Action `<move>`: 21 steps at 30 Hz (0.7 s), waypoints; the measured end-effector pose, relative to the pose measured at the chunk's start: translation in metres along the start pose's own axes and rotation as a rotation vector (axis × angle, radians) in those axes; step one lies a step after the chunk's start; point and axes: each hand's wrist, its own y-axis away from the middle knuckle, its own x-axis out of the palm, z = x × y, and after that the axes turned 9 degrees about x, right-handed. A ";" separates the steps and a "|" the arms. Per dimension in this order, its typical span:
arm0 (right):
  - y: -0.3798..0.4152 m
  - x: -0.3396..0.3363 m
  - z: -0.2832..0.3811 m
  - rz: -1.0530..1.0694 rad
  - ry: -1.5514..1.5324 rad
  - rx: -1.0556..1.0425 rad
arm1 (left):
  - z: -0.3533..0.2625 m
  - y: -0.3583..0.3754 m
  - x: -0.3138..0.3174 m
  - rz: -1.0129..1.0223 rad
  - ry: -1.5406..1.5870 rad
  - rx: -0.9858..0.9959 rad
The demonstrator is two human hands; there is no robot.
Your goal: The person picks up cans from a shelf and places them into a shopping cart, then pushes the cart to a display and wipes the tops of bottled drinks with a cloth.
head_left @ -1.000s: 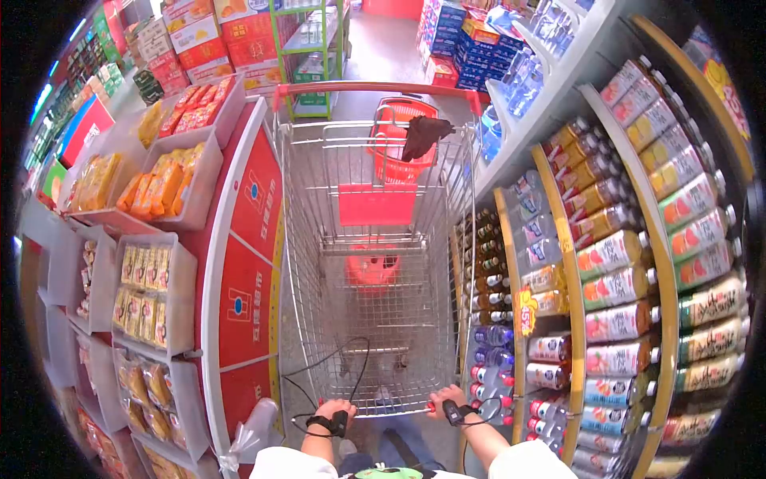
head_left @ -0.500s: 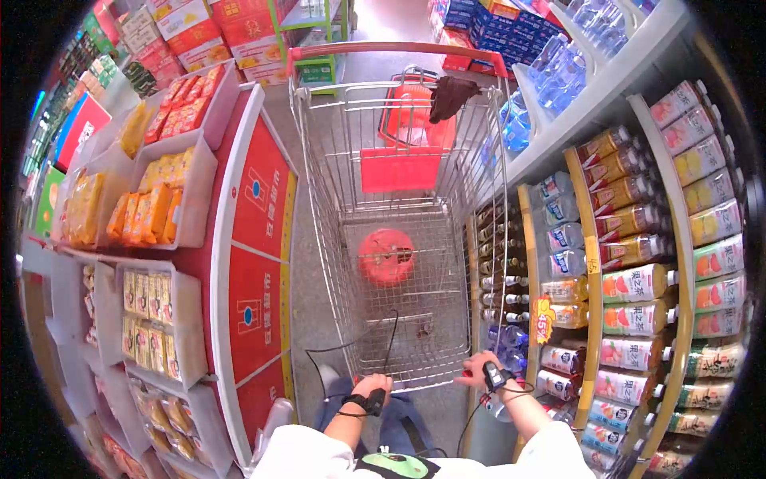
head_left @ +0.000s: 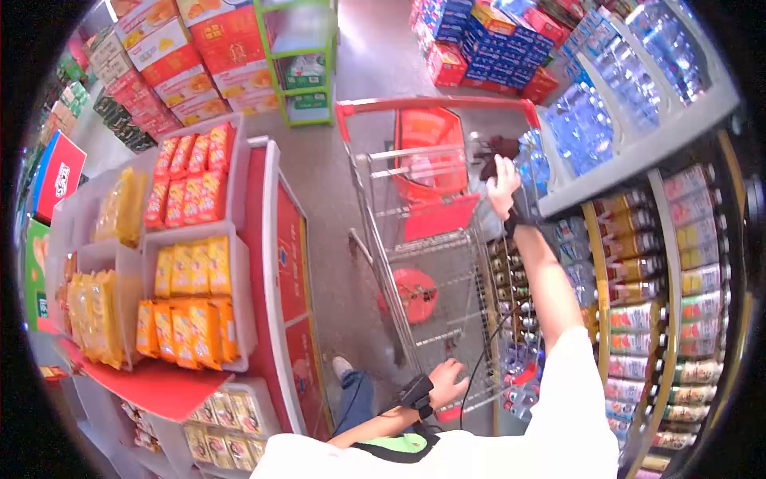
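Observation:
A wire shopping cart [head_left: 443, 335] with a red handle [head_left: 439, 104] at its far end stands in front of me. My right hand [head_left: 503, 185] reaches forward over its right side, fingers stretched out, close to a dark brown cloth-like item [head_left: 504, 148]. Something clear and greyish lies under that hand; I cannot make it out. Over the near end of the cart, my left hand [head_left: 448, 383] is open with fingers apart, and no object shows in it. A red basket [head_left: 427, 132] sits at the cart's far end. A red round shape [head_left: 415, 295] shows through the wire.
At left, a red display stand [head_left: 291, 271] carries clear bins [head_left: 243, 319] of orange, yellow and red packets. Shelves of bottled drinks [head_left: 630, 319] line the right side, with water bottles [head_left: 570, 132] beyond. Stacked cartons [head_left: 507, 44] and a green rack [head_left: 307, 80] stand ahead.
My right hand has left the cart's near edge and reached far forward along its right side. My left hand has moved right and its fingers have opened. The cart appears turned and farther right.

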 end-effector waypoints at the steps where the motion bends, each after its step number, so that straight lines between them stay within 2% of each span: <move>1: -0.030 0.018 -0.005 -0.080 0.035 -0.047 | -0.008 -0.015 -0.028 -0.075 0.042 0.019; 2: -0.057 0.044 -0.023 -0.223 0.044 -0.352 | -0.013 -0.031 -0.056 -0.191 0.075 0.062; 3: -0.074 0.069 -0.028 -0.111 0.020 -0.048 | -0.039 -0.047 -0.100 -0.324 0.144 0.052; 5: -0.096 0.139 -0.104 0.207 0.391 -0.187 | -0.059 -0.080 -0.163 -0.576 0.133 0.097; 6: -0.086 0.111 -0.072 0.206 0.355 -0.104 | -0.066 -0.097 -0.193 -0.656 0.191 0.059; 7: -0.090 0.108 -0.059 0.134 0.238 -0.113 | -0.071 -0.113 -0.223 -0.737 0.247 0.022; 8: -0.087 0.100 -0.049 0.078 0.074 0.009 | -0.073 -0.131 -0.250 -0.783 0.286 0.005; 9: -0.093 0.078 -0.034 0.112 0.060 -0.009 | -0.065 -0.149 -0.271 -0.862 0.266 0.075; 11: -0.102 0.065 -0.031 0.209 0.068 -0.064 | -0.061 -0.189 -0.320 -0.934 0.068 0.059; 14: -0.121 0.054 -0.036 0.424 -0.052 -0.029 | -0.057 -0.261 -0.395 -1.020 -0.308 0.138; 17: -0.146 0.041 -0.035 0.560 -0.188 0.086 | -0.042 -0.336 -0.449 -0.968 -0.615 0.073; 18: -0.150 0.043 -0.050 0.566 -0.206 0.076 | -0.029 -0.359 -0.460 -1.018 -0.619 0.107; 19: -0.154 0.046 -0.061 0.567 -0.224 0.063 | -0.028 -0.372 -0.467 -0.830 -0.574 -0.080; 21: -0.164 0.046 -0.052 0.242 0.028 0.131 | -0.027 -0.393 -0.478 -0.451 -0.469 -0.428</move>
